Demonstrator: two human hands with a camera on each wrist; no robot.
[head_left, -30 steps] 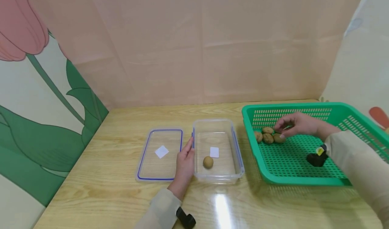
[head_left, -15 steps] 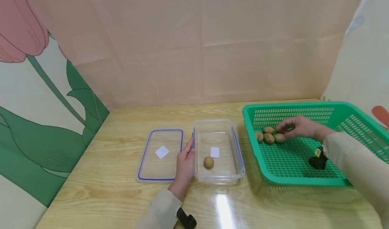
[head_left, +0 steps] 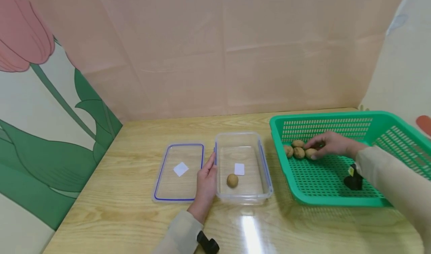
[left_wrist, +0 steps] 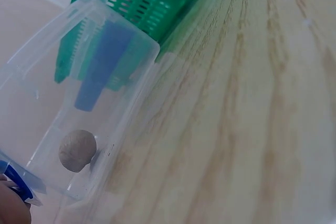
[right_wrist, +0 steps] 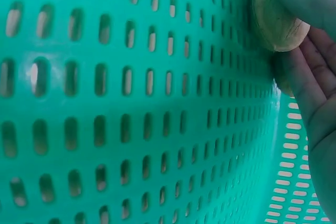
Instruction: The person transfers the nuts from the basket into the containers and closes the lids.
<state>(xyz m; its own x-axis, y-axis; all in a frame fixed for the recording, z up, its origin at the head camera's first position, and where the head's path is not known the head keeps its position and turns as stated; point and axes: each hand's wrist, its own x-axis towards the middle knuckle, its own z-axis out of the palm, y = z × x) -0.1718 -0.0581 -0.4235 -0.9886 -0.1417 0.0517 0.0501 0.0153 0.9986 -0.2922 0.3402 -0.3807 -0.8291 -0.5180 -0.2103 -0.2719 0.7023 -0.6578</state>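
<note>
My left hand lies along the left wall of a clear plastic box, its fingers straight against the side. Inside the box sit one walnut and a white square label. In the left wrist view only a fingertip shows, by a blue-edged part of the box. Over in the green basket, my right hand pinches a walnut between thumb and fingers. Several more walnuts lie against it in the basket's left part.
Left of the box, a clear lid with a blue seal lies flat on the wooden table, bearing another white label. The basket stands at the right, a short gap from the box. A pinkish sheet hangs behind the table.
My right hand has shifted slightly down, its thumb and fingers closing round the rightmost walnut. The left hand stays at the box wall; the whole view drifts slightly.
</note>
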